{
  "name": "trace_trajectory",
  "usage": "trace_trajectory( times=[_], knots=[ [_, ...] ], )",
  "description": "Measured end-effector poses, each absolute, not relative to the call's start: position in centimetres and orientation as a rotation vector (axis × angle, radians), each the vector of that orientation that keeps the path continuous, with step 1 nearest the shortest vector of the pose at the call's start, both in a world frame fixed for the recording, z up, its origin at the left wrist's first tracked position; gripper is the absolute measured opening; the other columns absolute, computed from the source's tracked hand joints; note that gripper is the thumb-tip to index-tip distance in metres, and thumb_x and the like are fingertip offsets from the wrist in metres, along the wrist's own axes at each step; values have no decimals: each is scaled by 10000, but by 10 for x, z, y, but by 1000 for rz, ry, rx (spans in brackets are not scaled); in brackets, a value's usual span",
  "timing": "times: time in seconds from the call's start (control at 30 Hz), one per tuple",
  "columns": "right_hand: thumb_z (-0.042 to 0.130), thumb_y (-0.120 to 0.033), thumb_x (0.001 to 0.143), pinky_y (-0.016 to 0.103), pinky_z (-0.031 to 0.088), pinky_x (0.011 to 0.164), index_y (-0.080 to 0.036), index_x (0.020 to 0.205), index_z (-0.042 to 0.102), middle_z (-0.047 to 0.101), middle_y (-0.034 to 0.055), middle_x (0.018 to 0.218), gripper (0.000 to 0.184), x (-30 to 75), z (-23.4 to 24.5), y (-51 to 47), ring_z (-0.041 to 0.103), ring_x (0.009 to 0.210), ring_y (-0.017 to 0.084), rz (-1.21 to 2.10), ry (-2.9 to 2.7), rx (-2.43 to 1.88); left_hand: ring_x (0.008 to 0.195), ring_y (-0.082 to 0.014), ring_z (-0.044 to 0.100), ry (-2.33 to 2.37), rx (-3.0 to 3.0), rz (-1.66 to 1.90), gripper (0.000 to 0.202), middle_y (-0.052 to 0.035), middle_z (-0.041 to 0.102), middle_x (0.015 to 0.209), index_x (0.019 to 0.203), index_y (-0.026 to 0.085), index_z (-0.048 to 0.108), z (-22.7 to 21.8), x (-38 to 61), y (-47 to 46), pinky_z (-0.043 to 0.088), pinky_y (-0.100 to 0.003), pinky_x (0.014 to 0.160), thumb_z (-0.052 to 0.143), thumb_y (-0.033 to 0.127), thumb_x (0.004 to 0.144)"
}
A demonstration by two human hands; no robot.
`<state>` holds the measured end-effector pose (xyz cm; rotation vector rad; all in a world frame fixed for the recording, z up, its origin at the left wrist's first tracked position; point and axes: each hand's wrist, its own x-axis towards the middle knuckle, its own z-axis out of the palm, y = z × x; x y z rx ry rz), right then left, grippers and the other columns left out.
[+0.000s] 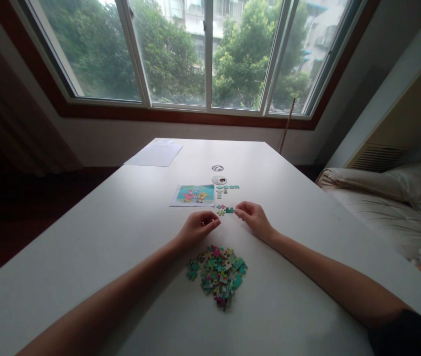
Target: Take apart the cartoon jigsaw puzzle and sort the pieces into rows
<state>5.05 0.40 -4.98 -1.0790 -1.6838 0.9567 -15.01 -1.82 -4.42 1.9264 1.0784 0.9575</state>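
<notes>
On a white table [129, 232] lies a heap of colourful jigsaw pieces [218, 273], close in front of me. My left hand [197, 227] rests beyond the heap with fingers curled, thumb and forefinger pinched; whether it holds a piece I cannot tell. My right hand [253, 217] touches with its fingertips a small joined cluster of green pieces [225, 210]. Beyond the cluster lies a reference picture [193, 195] with cartoon figures, and a short row of joined pieces [227, 188] to its right.
Two small round lids or discs [219, 180] lie past the picture. A sheet of paper [154, 153] sits at the table's far left. A bed with pale bedding [392, 202] stands on the right. A wide window [203, 54] fills the far wall.
</notes>
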Motion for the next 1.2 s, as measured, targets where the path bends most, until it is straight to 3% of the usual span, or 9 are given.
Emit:
trace_trajectory(
  times=[0.2,0.43,0.67,0.93,1.13,1.2],
  knots=[
    [579,-387,659,221,351,491,-150,700,559,489,-28,564,241,62,-53,22,424,498,84,1052,-1470,-1102,510,-82,392,1084,1910,942,227,32,459,543,711,115,598,-43,-150,-19,301,-195,470,523,324,760],
    [555,-373,696,200,338,463,-145,713,559,488,-33,551,229,58,-57,19,435,491,82,993,-1527,-1064,518,-85,402,1107,1914,929,220,32,460,554,713,114,593,-47,-150,-17,302,-196,478,523,317,763],
    [474,-408,747,204,371,527,-142,775,577,544,-5,625,287,89,-56,66,481,567,99,669,-1863,-1293,527,-85,398,1102,1927,928,214,36,452,557,715,121,590,-49,-151,-17,298,-195,484,517,315,771],
    [553,-286,668,216,338,532,-144,664,636,587,10,580,164,122,-50,133,492,543,112,496,-1990,-1598,515,-80,375,1093,1895,920,212,43,432,544,707,117,583,-47,-150,-18,276,-193,473,512,307,771],
    [564,-302,689,221,375,625,-185,885,644,632,23,775,241,112,-56,137,530,649,123,304,-2041,-1599,511,-78,372,1091,1894,909,212,46,423,540,710,119,585,-49,-150,-17,276,-193,472,516,311,769],
    [560,-318,705,224,383,653,-200,872,654,636,22,799,226,108,-58,137,539,681,129,272,-2072,-1578,514,-79,377,1087,1888,915,210,46,428,543,711,122,585,-50,-151,-17,279,-192,471,518,313,766]
  ],
)
